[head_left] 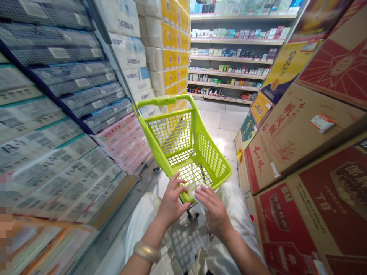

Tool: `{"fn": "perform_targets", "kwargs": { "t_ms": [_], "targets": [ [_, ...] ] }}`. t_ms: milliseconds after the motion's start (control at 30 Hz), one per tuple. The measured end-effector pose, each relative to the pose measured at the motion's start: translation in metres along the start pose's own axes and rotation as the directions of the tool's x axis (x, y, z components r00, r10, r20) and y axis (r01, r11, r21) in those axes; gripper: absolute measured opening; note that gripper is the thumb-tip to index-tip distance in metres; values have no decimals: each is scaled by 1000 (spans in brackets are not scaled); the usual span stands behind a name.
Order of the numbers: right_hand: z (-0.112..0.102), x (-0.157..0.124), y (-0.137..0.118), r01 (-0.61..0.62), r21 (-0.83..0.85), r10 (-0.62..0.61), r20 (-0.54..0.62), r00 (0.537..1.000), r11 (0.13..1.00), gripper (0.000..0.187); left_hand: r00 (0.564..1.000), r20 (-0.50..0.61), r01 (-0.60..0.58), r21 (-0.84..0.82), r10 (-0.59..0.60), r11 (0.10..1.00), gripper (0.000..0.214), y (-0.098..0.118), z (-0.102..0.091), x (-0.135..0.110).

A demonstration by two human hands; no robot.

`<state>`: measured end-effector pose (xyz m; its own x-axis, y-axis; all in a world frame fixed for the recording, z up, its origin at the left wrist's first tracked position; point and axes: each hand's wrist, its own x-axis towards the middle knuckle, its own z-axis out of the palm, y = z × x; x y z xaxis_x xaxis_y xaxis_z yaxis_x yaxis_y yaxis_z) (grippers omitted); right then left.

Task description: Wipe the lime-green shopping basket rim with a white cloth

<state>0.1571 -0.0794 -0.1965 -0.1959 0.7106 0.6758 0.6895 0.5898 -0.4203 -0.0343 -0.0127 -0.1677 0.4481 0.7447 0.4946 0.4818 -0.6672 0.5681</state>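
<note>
Both hands rested at the near rim of the lime-green cart [213, 156] in the aisle: our left hand [172, 200] half-open, fingertips on the rim; our right hand [213, 208] flat, pressing a white wipe [198, 194]. Bracing left would likely steady wiping.

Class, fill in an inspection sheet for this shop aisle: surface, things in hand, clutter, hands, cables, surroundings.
Surface: pale tiled floor of a narrow aisle.
Things in hand: lime-green plastic mesh trolley with a small white cloth on its near rim.
Clutter: small yellow object beside the cartons, too small to identify.
Hands: left hand has its fingers spread on the trolley's near rim, with a pale bangle on the wrist. The right hand lies over the cloth, grip unclear.
Cables: nothing seen.
Surroundings: stacked wrapped paper packs on the left, red and brown cardboard cartons on the right, stocked shelves behind.
</note>
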Motion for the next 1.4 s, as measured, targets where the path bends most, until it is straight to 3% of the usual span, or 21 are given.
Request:
{"fn": "perform_targets", "kwargs": {
  "t_ms": [100,167,233,300,367,433,533,667,733,800,900,1000,1133,1200,1300,1400],
  "targets": [
    [-15,1,29,-173,-76,157,-181,971,982,59,1000,12,16,-2,-16,1000,30,0,0,-1],
    [-17,3,34,-245,-105,213,-245,946,964,58,1000,10,25,-4,-25,1000,30,0,1,-1],
    [-10,5,22,-213,-101,191,-192,963,972,58,1000,4,29,-5,-29,1000,30,0,3,0],
    [1,7,1,-87,-47,85,-40,996,995,58,1000,-7,16,-7,-16,1000,26,0,4,0],
    [8,8,-15,29,13,-30,68,997,999,55,1000,-18,-9,-9,9,1000,21,0,3,0],
    [6,7,-14,51,23,-53,81,995,998,55,1000,-21,-19,-9,19,1000,21,-1,2,-1],
    [-9,4,13,-62,-48,60,-51,997,997,59,1000,-2,5,-7,-5,1000,28,-1,0,-2],
    [-17,2,34,-238,-117,209,-219,953,964,59,1000,1,29,-14,-29,999,30,1,1,-2],
    [-10,2,20,-204,-102,184,-174,967,974,59,999,-9,33,-17,-34,999,29,1,2,-2],
    [0,2,0,-86,-51,85,-39,996,995,59,999,-17,30,-14,-30,999,26,1,2,-2],
    [4,3,-13,22,6,-22,73,997,1000,59,1000,-14,20,-7,-20,1000,24,0,1,-1],
    [-9,2,10,-62,-61,60,-20,998,996,62,1000,0,25,-6,-25,1000,28,0,0,-2],
    [-19,2,33,-243,-144,207,-222,953,959,58,999,1,36,-8,-36,999,29,1,0,-1],
    [-13,3,20,-210,-132,184,-184,966,969,58,999,-6,38,-6,-38,999,28,1,1,0],
    [0,6,-5,-15,-36,17,49,999,999,58,999,-13,31,-2,-32,1000,25,1,1,0],
    [-3,7,-1,7,-14,-6,69,998,1000,57,1000,-6,28,2,-28,1000,25,-1,-1,-1]
  ]
}}
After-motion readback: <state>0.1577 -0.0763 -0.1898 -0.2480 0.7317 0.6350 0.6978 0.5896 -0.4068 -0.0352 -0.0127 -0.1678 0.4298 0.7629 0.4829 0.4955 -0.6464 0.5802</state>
